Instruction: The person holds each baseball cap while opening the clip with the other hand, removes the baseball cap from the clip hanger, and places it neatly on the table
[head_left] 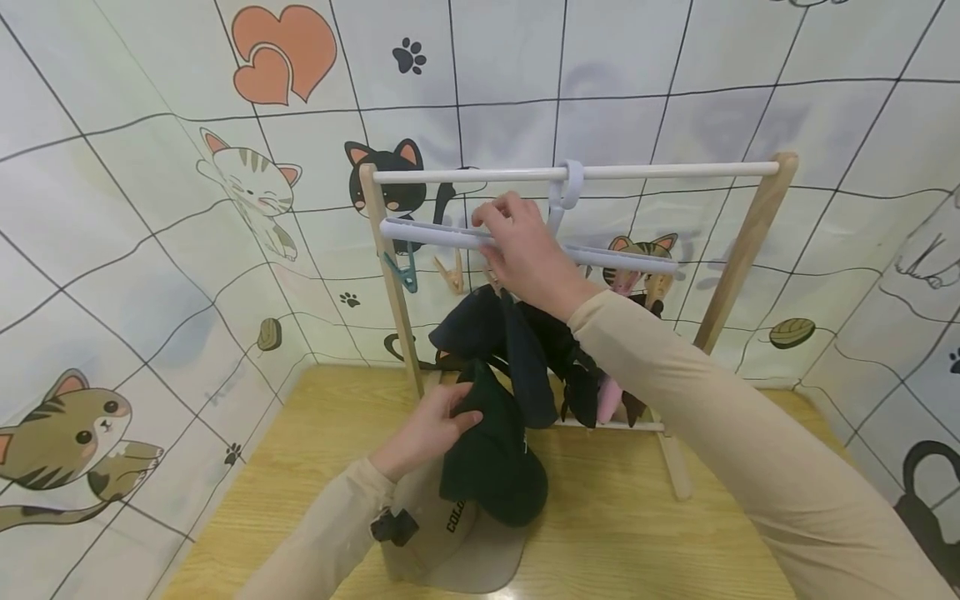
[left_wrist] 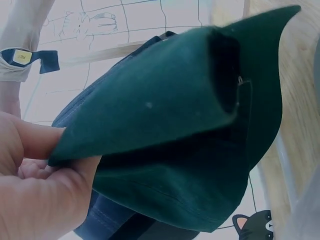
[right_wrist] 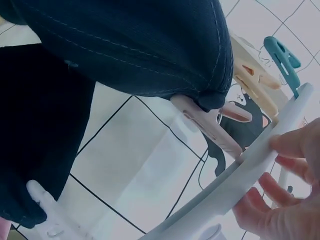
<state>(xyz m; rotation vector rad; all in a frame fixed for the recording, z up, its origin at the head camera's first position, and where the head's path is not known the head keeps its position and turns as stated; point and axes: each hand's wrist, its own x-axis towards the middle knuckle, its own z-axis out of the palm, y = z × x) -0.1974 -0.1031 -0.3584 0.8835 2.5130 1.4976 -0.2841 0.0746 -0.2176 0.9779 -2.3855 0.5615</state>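
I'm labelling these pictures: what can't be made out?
End of the black lettering on the beige fabric cap: head view, covered by the dark green fabric cap.
Middle of the white plastic hanger: head view, behind the right hand.
Rest of the black fabric item: right wrist view, cut by left edge.
Print on the square yellow label: left wrist view, too small.

There is room to pass over the bare worktop (head_left: 615, 521) right of the beige cap (head_left: 423, 542) and between the right end of the plastic hanger (head_left: 626, 259) and the right wooden post (head_left: 742, 250), but the navy cap (head_left: 467, 323) and clothespins (head_left: 406, 277) crowd the space below, the right forearm (head_left: 720, 408) slanting in front.
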